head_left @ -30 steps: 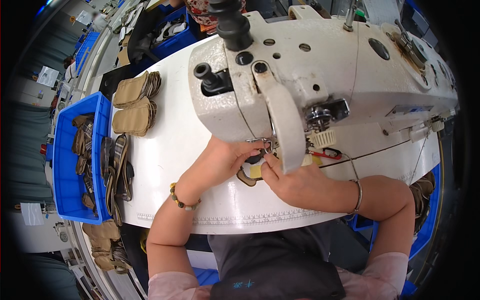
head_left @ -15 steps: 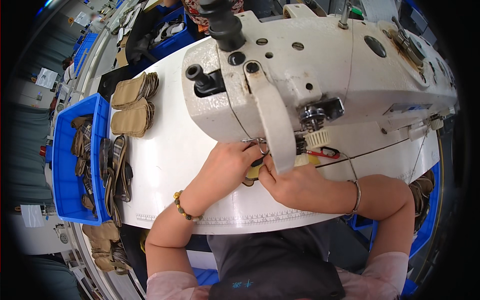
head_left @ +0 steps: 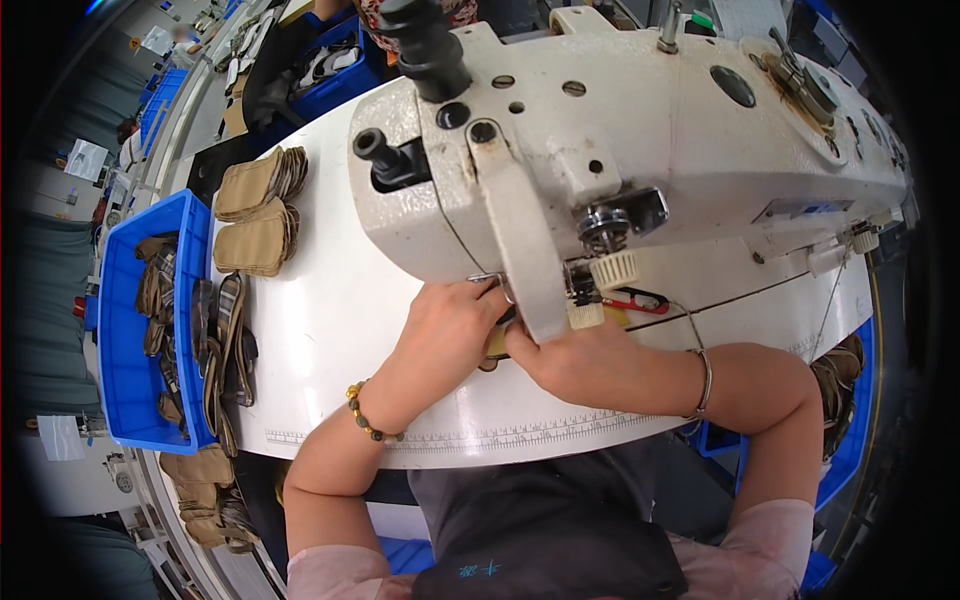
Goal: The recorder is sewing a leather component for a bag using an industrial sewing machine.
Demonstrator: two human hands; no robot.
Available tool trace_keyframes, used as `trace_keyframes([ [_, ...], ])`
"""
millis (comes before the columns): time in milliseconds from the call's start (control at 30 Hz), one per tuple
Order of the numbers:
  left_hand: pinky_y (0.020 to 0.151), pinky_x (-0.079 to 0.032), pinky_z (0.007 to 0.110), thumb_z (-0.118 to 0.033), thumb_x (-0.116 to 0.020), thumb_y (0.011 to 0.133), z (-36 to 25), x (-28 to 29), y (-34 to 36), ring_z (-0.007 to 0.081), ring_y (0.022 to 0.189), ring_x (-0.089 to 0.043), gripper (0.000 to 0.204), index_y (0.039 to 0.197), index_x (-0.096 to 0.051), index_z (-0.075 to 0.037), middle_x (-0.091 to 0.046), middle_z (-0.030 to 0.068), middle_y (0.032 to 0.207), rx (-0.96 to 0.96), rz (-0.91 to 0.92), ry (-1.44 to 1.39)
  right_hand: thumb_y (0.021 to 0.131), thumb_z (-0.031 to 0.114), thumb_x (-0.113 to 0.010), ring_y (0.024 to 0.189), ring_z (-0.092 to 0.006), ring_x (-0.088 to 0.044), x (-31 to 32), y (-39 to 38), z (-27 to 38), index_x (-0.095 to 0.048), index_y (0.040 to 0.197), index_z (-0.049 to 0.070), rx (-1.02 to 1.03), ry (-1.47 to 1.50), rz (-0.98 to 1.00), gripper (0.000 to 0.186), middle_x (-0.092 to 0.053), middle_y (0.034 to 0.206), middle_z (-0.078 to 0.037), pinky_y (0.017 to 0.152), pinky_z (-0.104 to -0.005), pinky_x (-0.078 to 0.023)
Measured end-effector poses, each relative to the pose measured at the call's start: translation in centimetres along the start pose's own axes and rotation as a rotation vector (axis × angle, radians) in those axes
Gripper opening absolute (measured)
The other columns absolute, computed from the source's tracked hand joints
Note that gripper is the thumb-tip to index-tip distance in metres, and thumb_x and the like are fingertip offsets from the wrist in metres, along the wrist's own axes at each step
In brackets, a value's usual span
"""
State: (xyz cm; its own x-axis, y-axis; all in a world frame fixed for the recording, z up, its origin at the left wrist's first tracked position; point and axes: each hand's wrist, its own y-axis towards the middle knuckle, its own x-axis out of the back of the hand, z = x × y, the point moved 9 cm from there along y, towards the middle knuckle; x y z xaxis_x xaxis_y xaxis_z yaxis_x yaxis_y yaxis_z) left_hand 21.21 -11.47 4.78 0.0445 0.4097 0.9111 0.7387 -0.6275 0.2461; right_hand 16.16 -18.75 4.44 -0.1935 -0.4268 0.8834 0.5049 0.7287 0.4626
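Under the head of a white sewing machine (head_left: pixel 640 130), both my hands are at a small fabric piece (head_left: pixel 488 364) with a brown edge, mostly hidden by my fingers. My left hand (head_left: pixel 450 325) is closed on its left side, fingertips tucked beneath the machine head by the needle area. From the right, my right hand (head_left: pixel 585 365) pinches the piece with thumb and fingers; the white lever of the machine covers part of them. A yellowish flat surface (head_left: pixel 497 345) shows between the hands. Red-handled thread snips (head_left: pixel 637 300) lie behind my right hand.
Two stacks of tan fabric pieces (head_left: pixel 255 240) sit on the white table (head_left: pixel 330 330) at the left. Dark straps (head_left: pixel 228 350) hang over the rim of a blue bin (head_left: pixel 112 350). Another blue bin (head_left: pixel 862 430) with brown pieces stands at the right. A printed ruler (head_left: pixel 480 438) runs along the front edge.
The whole view has shifted slightly. My hands stay at the fabric piece, with less of it and of the yellowish surface showing between them now.
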Motion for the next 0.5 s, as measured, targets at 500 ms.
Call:
trace_keyframes([
  [500,0.059,-0.054,0.04,-0.004,-0.076,0.074,2.1,-0.8,-0.8,0.0313,0.07,-0.066,0.018,0.09,-0.069,-0.008,-0.066,0.0104,0.082,0.147,0.002,0.078,0.07,0.009,-0.066,0.054,-0.0189,-0.066,0.3,0.3,-0.6,-0.058,0.083,0.001,-0.049,0.009,-0.002,0.018,-0.069,0.078,-0.02,0.042,-0.0306,-0.049],
])
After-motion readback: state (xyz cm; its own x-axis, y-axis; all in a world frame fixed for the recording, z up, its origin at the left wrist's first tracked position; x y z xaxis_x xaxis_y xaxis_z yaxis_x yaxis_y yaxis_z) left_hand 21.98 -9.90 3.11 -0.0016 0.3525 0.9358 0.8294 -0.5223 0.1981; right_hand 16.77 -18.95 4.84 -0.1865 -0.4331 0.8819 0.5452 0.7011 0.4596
